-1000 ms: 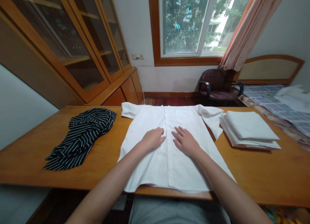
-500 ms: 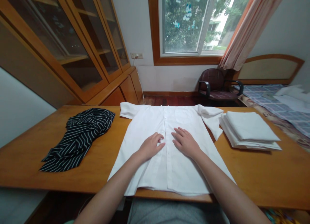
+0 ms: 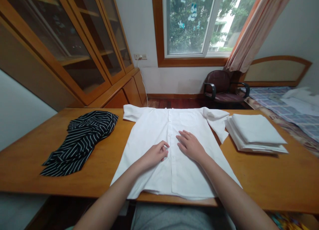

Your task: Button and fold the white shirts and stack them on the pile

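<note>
A white short-sleeved shirt (image 3: 186, 177) lies spread front side up on the wooden table, its collar end away from me. A buttoned strip runs down its middle. My left hand (image 3: 157, 154) is beside that strip, its fingers curled in towards the thumb. Whether cloth or a button is between those fingertips is hidden. On the other side of the strip, my right hand (image 3: 190, 145) rests flat on the shirt with its fingers spread. The shirt's right sleeve (image 3: 216, 118) is bent and rumpled, while the left one (image 3: 132, 113) lies flatter.
A crumpled black striped cloth (image 3: 84, 142) lies on the table (image 3: 22, 157) to the left. To the right is a stack of folded white cloths (image 3: 258, 130), close to the shirt's sleeve. Beyond the table stand a cabinet (image 3: 109, 90), an armchair (image 3: 219, 85) and a bed (image 3: 271, 97).
My left hand has slid slightly down towards me, and its fingers have curled in. My right hand stays where it was, and the shirt lies nearly the same.
</note>
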Demonstrator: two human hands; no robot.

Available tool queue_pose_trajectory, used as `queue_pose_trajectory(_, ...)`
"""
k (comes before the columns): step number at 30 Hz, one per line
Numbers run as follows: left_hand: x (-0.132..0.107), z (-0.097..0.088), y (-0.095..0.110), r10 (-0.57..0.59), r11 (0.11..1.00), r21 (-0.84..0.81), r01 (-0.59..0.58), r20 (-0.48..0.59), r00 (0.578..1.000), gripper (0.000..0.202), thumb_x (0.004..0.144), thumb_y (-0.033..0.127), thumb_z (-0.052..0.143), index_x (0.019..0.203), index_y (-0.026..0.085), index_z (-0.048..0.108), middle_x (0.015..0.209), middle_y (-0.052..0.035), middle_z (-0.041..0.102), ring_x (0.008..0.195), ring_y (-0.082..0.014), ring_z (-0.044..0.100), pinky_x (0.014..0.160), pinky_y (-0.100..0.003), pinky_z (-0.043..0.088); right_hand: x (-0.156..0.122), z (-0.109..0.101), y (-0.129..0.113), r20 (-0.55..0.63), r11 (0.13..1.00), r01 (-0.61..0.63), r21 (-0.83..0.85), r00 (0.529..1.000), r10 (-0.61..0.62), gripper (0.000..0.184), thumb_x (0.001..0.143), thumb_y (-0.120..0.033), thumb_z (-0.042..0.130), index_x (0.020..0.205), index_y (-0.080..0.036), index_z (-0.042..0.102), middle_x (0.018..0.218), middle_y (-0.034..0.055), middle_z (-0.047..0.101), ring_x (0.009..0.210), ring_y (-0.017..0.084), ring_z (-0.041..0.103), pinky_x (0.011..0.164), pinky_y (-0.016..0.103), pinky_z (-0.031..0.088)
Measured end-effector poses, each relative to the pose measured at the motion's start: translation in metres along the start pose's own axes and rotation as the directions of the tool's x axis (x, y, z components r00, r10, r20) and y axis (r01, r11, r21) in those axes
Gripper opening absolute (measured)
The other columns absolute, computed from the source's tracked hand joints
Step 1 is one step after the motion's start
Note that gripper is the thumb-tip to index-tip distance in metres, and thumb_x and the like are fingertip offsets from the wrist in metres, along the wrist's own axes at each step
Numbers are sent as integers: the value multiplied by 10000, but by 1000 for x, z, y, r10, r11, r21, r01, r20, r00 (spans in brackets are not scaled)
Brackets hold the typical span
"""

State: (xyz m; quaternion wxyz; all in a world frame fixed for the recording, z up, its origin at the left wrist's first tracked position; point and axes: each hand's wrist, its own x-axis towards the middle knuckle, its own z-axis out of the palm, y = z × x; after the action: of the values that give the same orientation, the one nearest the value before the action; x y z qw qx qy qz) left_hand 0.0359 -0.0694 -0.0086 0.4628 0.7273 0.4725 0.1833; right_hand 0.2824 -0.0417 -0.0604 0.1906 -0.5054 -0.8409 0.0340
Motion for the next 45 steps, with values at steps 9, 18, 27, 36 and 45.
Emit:
queue_pose_trajectory(9, -31, -8, 24, 237, 715, 617, -329, 229, 944, 178, 910, 166, 559, 1040, 243, 654, 1041, -36, 589, 946, -203, 578, 808, -310, 455, 0, 0, 0, 5, 1000, 3, 5, 1000, -3, 402, 990, -353, 502, 1344, -216, 630, 1502, 98, 525, 1426, 304, 421, 1172, 497, 362)
queue_pose_trajectory(18, -21, -4, 27, 321, 351, 761, -546, 450, 833, 149, 801, 53, 627, 831, 197, 650, 1081, -77, 611, 968, -261, 500, 777, -382, 422, 0, -3, -2, -9, 1000, -3, 7, 1000, 3, 390, 988, -348, 504, 1329, -217, 639, 1490, 96, 537, 1416, 296, 435, 1173, 490, 366)
queue_pose_trajectory(27, -24, -4, 22, 411, 494, 618, -611, 453, 791, 142, 813, 66, 600, 809, 207, 588, 1020, -47, 604, 916, -209, 554, 793, -334, 467, -1, 0, 0, -27, 999, -2, 36, 1000, 3, 378, 975, -323, 535, 1321, -219, 644, 1485, 102, 541, 1409, 307, 440, 1164, 500, 371)
queue_pose_trajectory(36, -23, -6, 23, 506, 806, 187, -562, 275, 817, 189, 855, 95, 549, 1010, 200, 572, 1080, -55, 612, 867, -143, 590, 810, -258, 492, 0, 0, 0, -71, 997, 23, 79, 997, -17, 335, 952, -281, 565, 1271, -235, 659, 1415, 110, 581, 1342, 306, 484, 1115, 503, 406)
queue_pose_trajectory(45, 21, -11, -19, 342, 919, 304, -249, -303, 890, 90, 933, 180, 509, 864, 197, 565, 874, -13, 572, 799, -161, 571, 762, -306, 470, 0, -19, -23, -17, 931, 280, 236, 959, -284, 322, 842, -87, 597, 1097, -245, 714, 1177, 85, 644, 1007, 230, 563, 907, 397, 468)
